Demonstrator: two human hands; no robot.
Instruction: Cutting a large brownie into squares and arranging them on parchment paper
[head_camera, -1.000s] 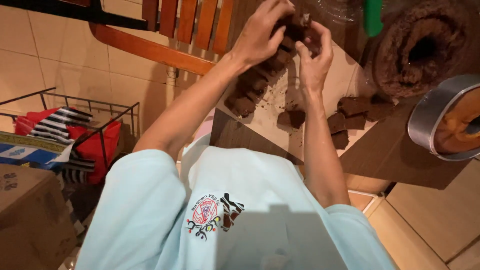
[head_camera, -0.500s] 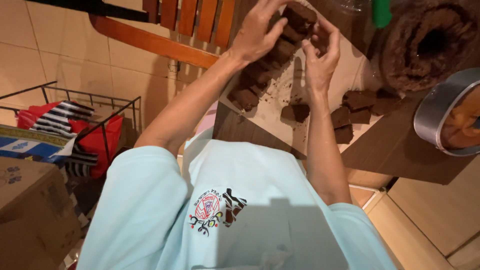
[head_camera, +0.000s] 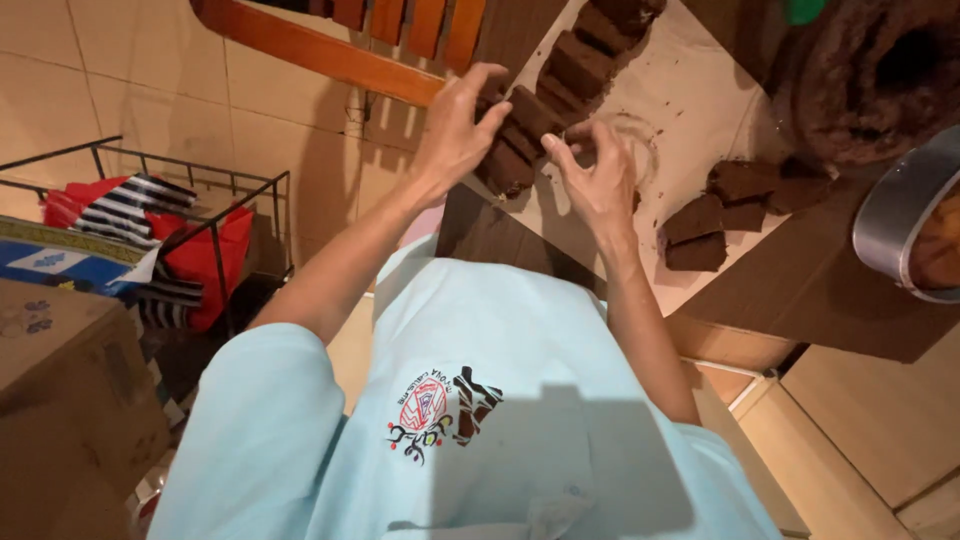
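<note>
A row of dark brown cake slices (head_camera: 565, 70) lies on a white sheet (head_camera: 690, 120) on the wooden table (head_camera: 800, 290). My left hand (head_camera: 455, 135) hovers over the near end of the row with its fingers spread and its fingertips on a slice (head_camera: 528, 112). Just to the right, my right hand (head_camera: 598, 178) has its fingers curled, with the tips at the same slice. Whether it grips the slice is hidden by the fingers. More cut slices (head_camera: 715, 215) lie in a loose group to the right of my right hand.
A dark ring-shaped cake (head_camera: 860, 80) sits at the top right, with a round metal pan (head_camera: 895, 215) below it. A wooden chair (head_camera: 400, 45) stands behind the table. At the left are a wire basket (head_camera: 215, 190) with red and striped cloth and a cardboard box (head_camera: 60, 390).
Both hands have come down from holding a slice up between them to the near end of the row. My left hand's fingers have spread apart.
</note>
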